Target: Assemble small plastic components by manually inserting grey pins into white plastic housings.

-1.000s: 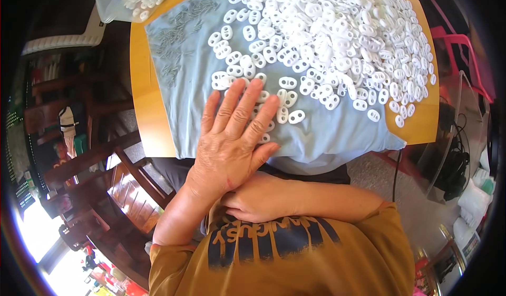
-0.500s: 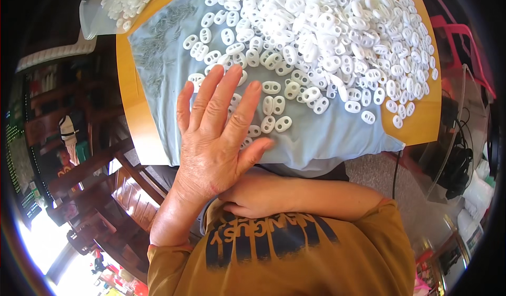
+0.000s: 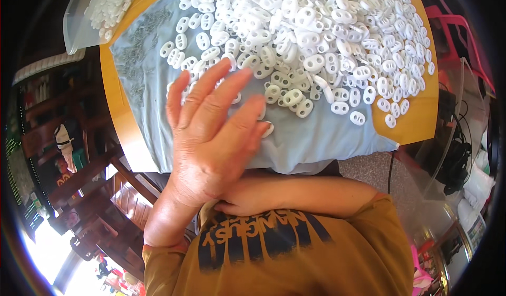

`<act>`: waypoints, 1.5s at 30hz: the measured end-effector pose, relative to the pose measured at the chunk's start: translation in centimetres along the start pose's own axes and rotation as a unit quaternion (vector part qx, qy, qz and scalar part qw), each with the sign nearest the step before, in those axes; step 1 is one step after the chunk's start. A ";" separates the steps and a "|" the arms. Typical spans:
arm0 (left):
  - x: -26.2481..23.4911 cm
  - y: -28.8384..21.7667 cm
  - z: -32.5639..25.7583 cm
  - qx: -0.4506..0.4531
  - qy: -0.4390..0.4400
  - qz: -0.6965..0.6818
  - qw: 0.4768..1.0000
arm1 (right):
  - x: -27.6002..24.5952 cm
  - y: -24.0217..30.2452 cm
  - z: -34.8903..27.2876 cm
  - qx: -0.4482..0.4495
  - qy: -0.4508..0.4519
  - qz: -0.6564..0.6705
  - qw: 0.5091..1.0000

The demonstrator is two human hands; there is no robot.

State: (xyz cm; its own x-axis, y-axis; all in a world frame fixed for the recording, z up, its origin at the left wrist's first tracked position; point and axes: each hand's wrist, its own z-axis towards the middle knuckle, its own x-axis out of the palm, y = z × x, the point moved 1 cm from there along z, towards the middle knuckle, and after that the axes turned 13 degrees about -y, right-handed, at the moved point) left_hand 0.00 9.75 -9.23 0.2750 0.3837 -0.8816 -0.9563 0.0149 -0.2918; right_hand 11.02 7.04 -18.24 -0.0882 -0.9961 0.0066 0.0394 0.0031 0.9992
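Observation:
A big heap of small white oval two-hole plastic pieces [image 3: 327, 37] lies on a light blue cloth [image 3: 316, 143] that covers an orange-brown table [image 3: 118, 111]. My left hand [image 3: 216, 132] is flat with fingers spread, palm down over the near left edge of the heap, and it covers a few loose pieces. My right hand [image 3: 237, 204] rests below the table edge against my chest, tucked under my left wrist with its fingers curled. Part of it is hidden.
A clear plastic bag [image 3: 100, 11] with more white pieces sits at the table's far left corner. Small grey metal bits [image 3: 137, 48] are scattered on the cloth's left side. Dark wooden chairs [image 3: 100, 190] stand at my left; a pink stool [image 3: 464, 37] and cables [image 3: 458, 153] at my right.
My left hand has slid a little to the left over the loose pieces and its fingers have spread wider. The right hand has stayed under the left wrist.

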 end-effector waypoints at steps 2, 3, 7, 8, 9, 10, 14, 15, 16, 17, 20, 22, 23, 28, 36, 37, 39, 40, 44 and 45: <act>0.5 -0.8 0.5 -0.007 0.008 -0.018 1.000 | 0.3 -0.5 -0.1 -0.012 -0.023 0.034 0.999; 0.8 -1.0 0.7 0.000 0.005 -0.013 1.000 | 0.2 -0.6 -0.1 -0.015 -0.027 0.050 0.998; 1.6 -1.3 1.4 0.003 -0.001 0.004 1.000 | 0.9 -1.3 -0.2 -0.030 -0.038 0.071 0.996; 1.6 -1.3 1.5 0.002 -0.005 0.013 1.000 | 0.9 -1.5 -0.1 -0.030 -0.038 0.072 0.996; 1.7 -1.3 1.6 0.003 -0.004 0.013 1.000 | 1.0 -1.5 -0.1 -0.033 -0.045 0.083 0.995; 1.7 -1.3 1.6 -0.001 -0.011 0.023 1.000 | 1.0 -1.5 -0.1 -0.037 -0.051 0.095 0.994; 1.8 -1.2 1.8 0.007 -0.021 0.031 0.999 | 1.0 -1.6 0.1 -0.027 -0.048 0.120 0.991; 1.8 -1.1 1.8 0.007 -0.022 0.032 0.999 | 1.1 -1.7 0.1 -0.031 -0.052 0.108 0.992; 1.9 -1.1 1.9 0.030 -0.023 0.038 0.999 | 1.2 -1.9 0.1 -0.035 -0.057 0.095 0.993; 2.0 -1.1 1.9 0.054 -0.024 0.044 0.997 | 1.3 -2.0 0.1 -0.035 -0.057 0.093 0.993; 2.1 -1.4 2.0 0.088 -0.051 0.047 0.994 | 1.4 -2.0 0.1 -0.051 -0.052 0.078 0.994; 2.6 -1.5 2.1 0.128 -0.095 0.047 0.986 | 0.8 -1.4 0.2 -0.055 -0.062 0.040 0.996; 2.5 -1.3 2.2 0.126 -0.099 0.050 0.986 | 0.7 -1.0 0.2 -0.056 -0.058 0.037 0.996; -0.2 0.5 1.4 0.013 -0.136 -0.023 0.990 | -0.7 2.4 0.5 -0.060 -0.001 -0.068 0.996; -4.3 0.0 -6.5 -0.340 -0.160 -0.495 0.783 | -4.6 8.6 -1.3 0.029 -0.356 0.101 0.929; -4.4 -0.3 -7.2 -0.344 -0.170 -0.503 0.775 | -4.2 8.5 -1.1 0.064 -0.396 0.145 0.905; -4.5 -0.5 -8.4 -0.363 -0.185 -0.520 0.750 | -3.4 8.5 -0.4 0.066 -0.381 0.214 0.897; -4.4 -0.4 -9.0 -0.357 -0.196 -0.506 0.760 | -3.0 8.4 -0.2 0.047 -0.377 0.215 0.900; -4.7 -0.2 -10.5 -0.367 -0.214 -0.522 0.740 | -1.9 9.1 0.6 0.043 -0.366 0.187 0.911; -4.7 -0.1 -10.8 -0.367 -0.210 -0.522 0.741 | -1.6 9.0 0.8 0.044 -0.362 0.183 0.913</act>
State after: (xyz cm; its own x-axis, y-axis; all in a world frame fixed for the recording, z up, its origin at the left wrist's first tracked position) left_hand -0.15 -2.03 -9.02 0.6242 0.7728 0.1143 0.1095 0.0583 -0.9923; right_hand 10.72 8.77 -9.20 -0.7209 -0.6079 0.3330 0.1201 0.3636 0.9238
